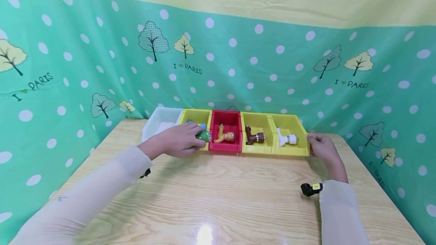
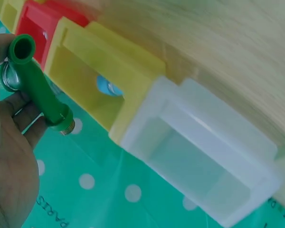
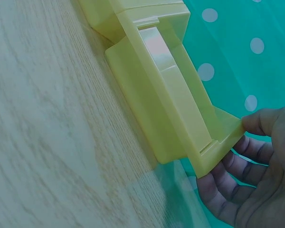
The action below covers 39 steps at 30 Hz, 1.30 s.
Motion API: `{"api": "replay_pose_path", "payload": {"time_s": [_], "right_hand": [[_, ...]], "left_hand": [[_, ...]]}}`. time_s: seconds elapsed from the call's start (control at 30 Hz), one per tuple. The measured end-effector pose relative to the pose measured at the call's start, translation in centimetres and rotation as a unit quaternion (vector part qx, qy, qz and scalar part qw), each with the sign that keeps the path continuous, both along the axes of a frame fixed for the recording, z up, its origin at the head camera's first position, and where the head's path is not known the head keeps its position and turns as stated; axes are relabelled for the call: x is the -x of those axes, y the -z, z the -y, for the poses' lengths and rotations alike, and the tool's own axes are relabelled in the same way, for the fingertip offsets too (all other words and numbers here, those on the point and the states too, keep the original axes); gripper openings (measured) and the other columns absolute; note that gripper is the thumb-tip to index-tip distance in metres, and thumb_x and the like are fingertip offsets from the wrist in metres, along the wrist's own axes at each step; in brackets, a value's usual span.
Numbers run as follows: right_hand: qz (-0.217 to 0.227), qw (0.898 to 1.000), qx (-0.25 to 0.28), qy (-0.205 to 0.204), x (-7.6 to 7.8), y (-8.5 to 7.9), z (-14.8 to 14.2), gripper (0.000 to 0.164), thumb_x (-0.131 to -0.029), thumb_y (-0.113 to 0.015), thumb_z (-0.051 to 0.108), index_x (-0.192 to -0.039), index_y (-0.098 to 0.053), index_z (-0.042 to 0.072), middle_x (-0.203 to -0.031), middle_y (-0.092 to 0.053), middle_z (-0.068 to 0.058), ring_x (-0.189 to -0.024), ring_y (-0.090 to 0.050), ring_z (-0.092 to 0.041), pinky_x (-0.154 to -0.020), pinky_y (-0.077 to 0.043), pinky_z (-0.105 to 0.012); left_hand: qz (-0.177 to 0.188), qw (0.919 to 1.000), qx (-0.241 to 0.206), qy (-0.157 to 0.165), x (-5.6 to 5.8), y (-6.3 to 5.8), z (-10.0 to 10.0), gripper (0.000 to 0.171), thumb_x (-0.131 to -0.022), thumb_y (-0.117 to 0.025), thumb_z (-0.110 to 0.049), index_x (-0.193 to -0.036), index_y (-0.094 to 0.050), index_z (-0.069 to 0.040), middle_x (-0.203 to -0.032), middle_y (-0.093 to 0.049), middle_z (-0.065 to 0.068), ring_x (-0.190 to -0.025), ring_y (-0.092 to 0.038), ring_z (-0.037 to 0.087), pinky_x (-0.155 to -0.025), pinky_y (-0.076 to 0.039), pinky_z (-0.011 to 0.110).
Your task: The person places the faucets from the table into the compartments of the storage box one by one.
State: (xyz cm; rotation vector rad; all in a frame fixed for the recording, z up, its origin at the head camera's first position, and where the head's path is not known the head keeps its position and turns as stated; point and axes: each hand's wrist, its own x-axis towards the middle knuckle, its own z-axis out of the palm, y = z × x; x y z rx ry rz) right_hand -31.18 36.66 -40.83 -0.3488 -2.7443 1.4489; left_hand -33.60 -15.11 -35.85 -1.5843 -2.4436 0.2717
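Observation:
A row of small bins stands at the table's far edge. My left hand [image 1: 194, 139] grips a green plastic tap [image 1: 204, 136] over the front of the leftmost yellow bin [image 1: 195, 116]. In the left wrist view the green tap [image 2: 38, 90] lies across my left hand's fingers [image 2: 12, 118], its threaded end toward that yellow bin [image 2: 99, 61], where something blue [image 2: 107, 87] shows. My right hand [image 1: 318, 144] holds the right end of the rightmost yellow bin [image 1: 289, 122]. The thumb [image 3: 256, 122] sits on that bin's corner [image 3: 218, 147], with the fingers on its outer wall.
A white translucent bin [image 1: 160, 122] stands left of the row. The red bin [image 1: 225, 118] holds an orange tap [image 1: 223, 136]. The yellow bins to its right hold a brown tap [image 1: 253, 136] and a white tap [image 1: 286, 138]. Green dotted cloth walls the wooden table [image 1: 218, 192].

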Motion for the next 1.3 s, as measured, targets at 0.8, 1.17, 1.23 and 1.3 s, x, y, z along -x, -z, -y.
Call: {"api": "replay_pose_path", "payload": {"time_s": [0.8, 1.17, 1.23, 1.3], "right_hand": [[0.001, 1.000, 0.008, -0.002, 0.1, 0.1, -0.1, 0.060, -0.110, -0.032, 0.038, -0.146, -0.043, -0.008, -0.135, -0.049, -0.026, -0.115, -0.056, -0.035, -0.082, -0.057, -0.037], [0.007, 1.000, 0.014, 0.001, 0.1, -0.1, 0.0, 0.061, -0.111, -0.032, 0.040, -0.150, -0.040, -0.007, -0.139, -0.047, -0.026, -0.118, -0.054, -0.036, -0.086, -0.056, -0.040], [0.006, 1.000, 0.014, 0.002, 0.1, -0.1, 0.0, 0.061, -0.111, -0.032, 0.040, -0.149, -0.041, -0.007, -0.139, -0.047, -0.026, -0.117, -0.054, -0.035, -0.085, -0.056, -0.039], [0.006, 1.000, 0.015, 0.004, 0.1, 0.0, 0.0, 0.061, -0.110, -0.032, 0.040, -0.149, -0.041, -0.006, -0.139, -0.047, -0.026, -0.117, -0.054, -0.035, -0.084, -0.056, -0.038]], "left_hand": [[-0.031, 0.9976, -0.031, -0.054, 2.3, -1.4, 7.5, 0.004, -0.100, -0.061, -0.023, -0.096, -0.061, -0.026, -0.089, -0.046, 0.002, -0.079, -0.040, 0.021, -0.071, -0.036, 0.035], [-0.024, 0.9931, -0.022, -0.113, 4.0, 0.0, 10.9, 0.006, -0.098, -0.065, -0.022, -0.104, -0.067, -0.024, -0.093, -0.049, 0.003, -0.083, -0.043, 0.024, -0.072, -0.041, 0.038], [-0.025, 0.9933, -0.020, -0.111, 4.3, 0.3, 11.2, 0.007, -0.098, -0.066, -0.022, -0.104, -0.067, -0.025, -0.094, -0.049, 0.003, -0.083, -0.043, 0.023, -0.072, -0.041, 0.039], [-0.024, 0.9937, -0.022, -0.107, 4.7, 0.6, 11.3, 0.008, -0.098, -0.066, -0.023, -0.105, -0.068, -0.026, -0.093, -0.049, 0.003, -0.082, -0.043, 0.023, -0.070, -0.041, 0.038]]}}
